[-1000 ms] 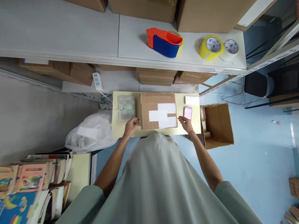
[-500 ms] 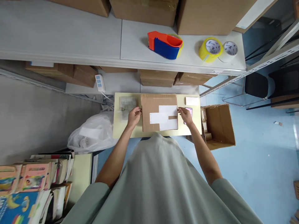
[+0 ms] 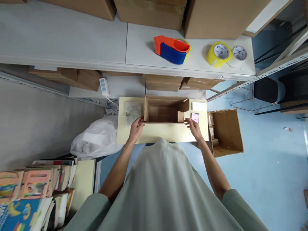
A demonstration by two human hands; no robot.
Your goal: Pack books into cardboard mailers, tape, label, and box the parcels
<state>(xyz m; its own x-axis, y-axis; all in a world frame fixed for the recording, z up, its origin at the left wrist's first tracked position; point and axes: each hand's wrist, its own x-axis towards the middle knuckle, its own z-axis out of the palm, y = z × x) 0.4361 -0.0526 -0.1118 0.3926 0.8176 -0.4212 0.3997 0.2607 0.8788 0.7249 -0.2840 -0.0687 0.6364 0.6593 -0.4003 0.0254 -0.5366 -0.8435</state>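
A brown cardboard box [image 3: 166, 102] stands on the pale yellow table [image 3: 158, 134] in front of me, its opening facing up and its bare inside showing. At its near left corner, my left hand [image 3: 137, 129] is closed with the fingertips on the edge. My right hand [image 3: 194, 128] pinches the near right corner. The box's outer front side is hidden from this angle. Close beyond the right fingers lies a phone [image 3: 195, 117] with a lit screen. A small white box [image 3: 199, 106] sits behind the phone. Left of the cardboard box is a clear plastic packet [image 3: 132, 112].
Above the table, a grey shelf [image 3: 96, 48] holds a tape dispenser [image 3: 172, 49], a yellow tape roll [image 3: 218, 54] and cartons. An open carton [image 3: 227, 133] stands on the floor at right. A white plastic bag [image 3: 95, 138] and stacked books [image 3: 36, 186] are at left.
The cardboard box has turned between my hands: its labelled face was towards me, and now its open top shows. Both hands have moved slightly nearer to me.
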